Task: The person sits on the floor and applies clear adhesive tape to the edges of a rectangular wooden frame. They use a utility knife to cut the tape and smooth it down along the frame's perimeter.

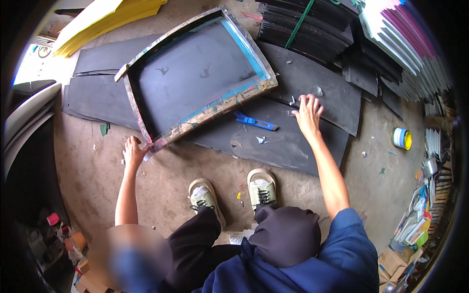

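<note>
A wooden screen-printing frame (222, 105) with blue tape along its inner edges lies tilted across black sheets (288, 139) on the floor. Its dark mesh carries two small dark marks. By the frame's near left corner is my left hand (133, 152), thumb apart from the bent fingers. A small white piece (146, 156) shows beside that thumb; whether they touch, I cannot tell. Over the sheets to the right of the frame, my right hand (309, 117) has its fingers spread and bent downward, near white scraps (293, 101). Between the hands, a blue utility knife (256, 121) lies on a sheet.
Black sheets tied with green cord (300, 24) are stacked at the back; white and purple sheets (400, 39) stand right of them. Yellow sheets (100, 22) lie back left. An open yellow-and-blue can (401, 138) lies at right. My shoes (261, 188) stand on the concrete floor.
</note>
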Motion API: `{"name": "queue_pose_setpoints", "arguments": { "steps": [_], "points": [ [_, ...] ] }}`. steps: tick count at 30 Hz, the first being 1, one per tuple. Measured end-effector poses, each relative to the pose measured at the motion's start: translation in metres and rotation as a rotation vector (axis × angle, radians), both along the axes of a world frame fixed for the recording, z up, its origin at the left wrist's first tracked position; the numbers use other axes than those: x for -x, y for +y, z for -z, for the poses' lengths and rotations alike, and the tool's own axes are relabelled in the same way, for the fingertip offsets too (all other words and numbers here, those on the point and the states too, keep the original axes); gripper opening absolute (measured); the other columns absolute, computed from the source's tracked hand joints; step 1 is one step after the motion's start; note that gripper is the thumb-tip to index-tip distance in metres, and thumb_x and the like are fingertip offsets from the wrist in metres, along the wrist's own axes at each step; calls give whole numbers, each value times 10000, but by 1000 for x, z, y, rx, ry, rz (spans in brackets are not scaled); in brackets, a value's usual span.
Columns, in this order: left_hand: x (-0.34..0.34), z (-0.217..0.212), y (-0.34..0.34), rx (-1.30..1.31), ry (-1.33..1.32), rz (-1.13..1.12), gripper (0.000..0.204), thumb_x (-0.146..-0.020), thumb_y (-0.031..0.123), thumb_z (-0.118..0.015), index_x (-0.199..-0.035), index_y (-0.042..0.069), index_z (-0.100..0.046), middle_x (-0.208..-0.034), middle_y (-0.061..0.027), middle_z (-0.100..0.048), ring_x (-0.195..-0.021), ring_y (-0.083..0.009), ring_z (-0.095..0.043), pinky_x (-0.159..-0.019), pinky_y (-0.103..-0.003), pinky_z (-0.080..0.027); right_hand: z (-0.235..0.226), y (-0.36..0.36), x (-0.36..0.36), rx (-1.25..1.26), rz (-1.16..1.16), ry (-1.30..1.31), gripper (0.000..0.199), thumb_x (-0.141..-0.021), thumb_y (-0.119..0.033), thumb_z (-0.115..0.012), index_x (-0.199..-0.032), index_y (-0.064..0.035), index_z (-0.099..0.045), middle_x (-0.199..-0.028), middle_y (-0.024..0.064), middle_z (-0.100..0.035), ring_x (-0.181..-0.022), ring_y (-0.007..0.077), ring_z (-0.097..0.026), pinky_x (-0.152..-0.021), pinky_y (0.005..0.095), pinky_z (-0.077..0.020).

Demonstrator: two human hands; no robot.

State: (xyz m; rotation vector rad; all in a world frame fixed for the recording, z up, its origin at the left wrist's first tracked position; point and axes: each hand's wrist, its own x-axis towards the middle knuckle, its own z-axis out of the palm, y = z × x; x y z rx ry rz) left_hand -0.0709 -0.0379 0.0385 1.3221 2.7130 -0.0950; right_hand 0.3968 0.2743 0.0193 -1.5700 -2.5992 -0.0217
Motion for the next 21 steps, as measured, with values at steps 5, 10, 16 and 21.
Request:
{"name": "queue_pose_setpoints", "arguments": {
  "steps": [5, 10, 16, 21],
  "points": [
    [-21, -14, 16, -88, 0, 124, 370, -715, 313, -670, -906, 75, -461, -887, -69, -482, -909, -254, -482, -736, -415, -365, 15, -46, 29, 192, -273, 363, 303, -686, -155, -685, -925, -59, -524, -976, 74, -515, -970, 240, -454, -821, 367, -385],
    [-53, -28, 69, -155, -42, 283, 316, -747, 284, -644, -883, 61, -465, -867, -73, -485, -878, -245, -481, -736, -392, -353, 17, -65, 55, 190, -381, 177, 307, -670, -129, -683, -917, -17, -539, -902, 104, -507, -940, 239, -469, -798, 365, -388],
    [-117, -16, 154, -340, -258, 450, 257, -768, 290, -625, -798, 65, -505, -831, -75, -502, -872, -248, -481, -741, -370, -344, -15, -54, 1, 537, -113, 638, 245, -712, -94, -660, -944, -44, -601, -842, 122, -540, -795, 280, -539, -741, 368, -428],
    [-174, 6, 229, -498, -373, 457, 266, -779, 334, -603, -806, 79, -532, -850, -66, -514, -900, -241, -475, -776, -385, -334, -75, -48, -22, 357, -25, 304, 357, -710, -78, -658, -1052, -85, -558, -807, 70, -575, -796, 228, -545, -748, 361, -400]
  ]
}}
